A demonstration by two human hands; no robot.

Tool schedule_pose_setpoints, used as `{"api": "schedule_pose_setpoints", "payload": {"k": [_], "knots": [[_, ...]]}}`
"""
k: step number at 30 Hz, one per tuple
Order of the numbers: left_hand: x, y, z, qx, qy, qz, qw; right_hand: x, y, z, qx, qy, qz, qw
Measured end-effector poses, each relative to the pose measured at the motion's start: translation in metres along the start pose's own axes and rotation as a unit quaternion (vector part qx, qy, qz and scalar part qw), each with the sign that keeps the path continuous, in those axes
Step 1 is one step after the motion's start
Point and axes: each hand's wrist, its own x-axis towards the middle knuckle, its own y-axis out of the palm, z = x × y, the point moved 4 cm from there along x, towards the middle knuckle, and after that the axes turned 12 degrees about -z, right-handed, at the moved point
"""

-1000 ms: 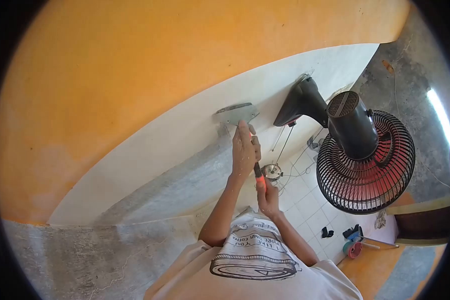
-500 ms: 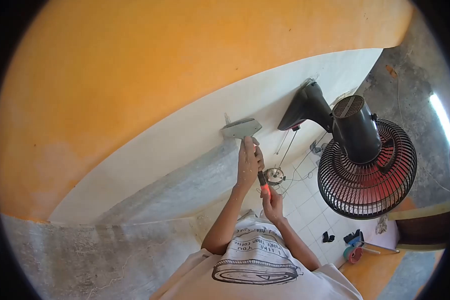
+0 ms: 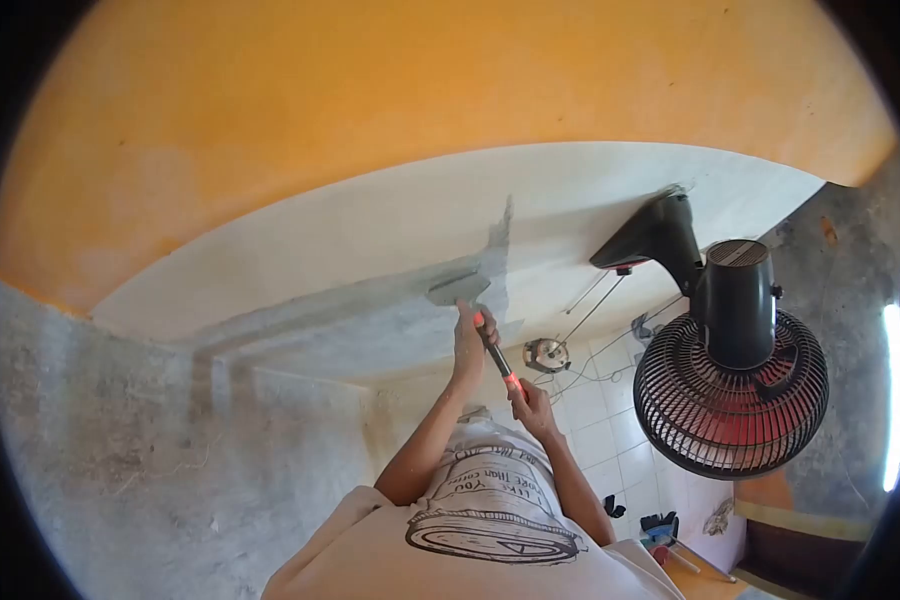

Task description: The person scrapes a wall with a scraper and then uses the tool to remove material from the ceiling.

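A wide scraper with a grey blade (image 3: 459,288) and a black and red handle lies against the grey, stripped part of the wall (image 3: 370,318). My left hand (image 3: 469,335) is closed round the upper handle, just below the blade. Lower down, my right hand (image 3: 533,408) grips the red end of the handle. White coating (image 3: 360,235) remains above and beside the grey area, with an orange band (image 3: 420,90) above that.
A black and red fan (image 3: 735,390) is mounted on the wall at the right. Beneath it are a round device (image 3: 547,354) with cords and white floor tiles (image 3: 600,408). A blue and red item (image 3: 660,540) lies at the lower right.
The scraper and both hands have moved down the wall. A grey strip now shows where the blade was, on white wall before. The camera view has shifted.
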Motion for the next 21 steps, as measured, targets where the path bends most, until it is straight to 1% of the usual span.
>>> {"api": "schedule_pose_setpoints", "payload": {"k": [1,3,5,7,8,9,11,12,13,15,17,18,19,21], "knots": [[-0.001,-0.003,-0.008,0.003,0.001,-0.01,1.0,-0.002,0.005,0.003,-0.003,-0.013,0.016,1.0],[-0.001,0.001,-0.024,-0.012,-0.004,0.028,1.0,-0.001,0.014,0.011,-0.005,-0.026,0.024,0.999],[-0.012,0.013,-0.043,-0.001,0.014,0.021,1.0,-0.002,0.019,0.03,0.036,-0.027,0.023,0.999],[-0.02,0.021,-0.06,0.032,0.042,0.021,0.998,-0.002,0.024,0.047,0.031,-0.04,0.035,0.998],[-0.018,0.018,-0.059,0.032,0.031,0.034,0.998,-0.006,0.023,0.059,0.034,-0.063,0.014,0.997],[-0.022,0.014,-0.061,0.03,0.036,0.023,0.999,-0.009,0.023,0.065,0.038,-0.086,-0.007,0.996],[-0.03,0.013,-0.067,0.064,0.061,0.06,0.994,-0.011,0.03,0.061,0.042,-0.08,0.014,0.996],[-0.031,0.007,-0.068,0.067,0.074,0.07,0.993,-0.014,0.034,0.059,0.067,-0.069,0.027,0.995],[-0.034,-0.001,-0.07,0.064,0.08,0.059,0.993,-0.017,0.039,0.057,0.092,-0.058,0.04,0.993],[-0.04,-0.019,-0.069,0.06,0.075,0.013,0.995,-0.022,0.049,0.049,0.104,-0.078,0.065,0.989],[-0.05,-0.038,-0.065,0.045,0.079,-0.008,0.996,-0.029,0.057,0.041,0.092,-0.067,0.091,0.989],[-0.056,-0.048,-0.063,0.036,0.081,-0.038,0.995,-0.034,0.059,0.043,0.089,-0.057,0.1,0.989],[-0.061,-0.058,-0.062,0.027,0.084,-0.066,0.994,-0.036,0.062,0.038,0.09,-0.059,0.109,0.988],[-0.071,-0.075,-0.06,0.018,0.085,-0.089,0.992,-0.041,0.068,0.034,0.058,-0.079,0.123,0.988]]}}
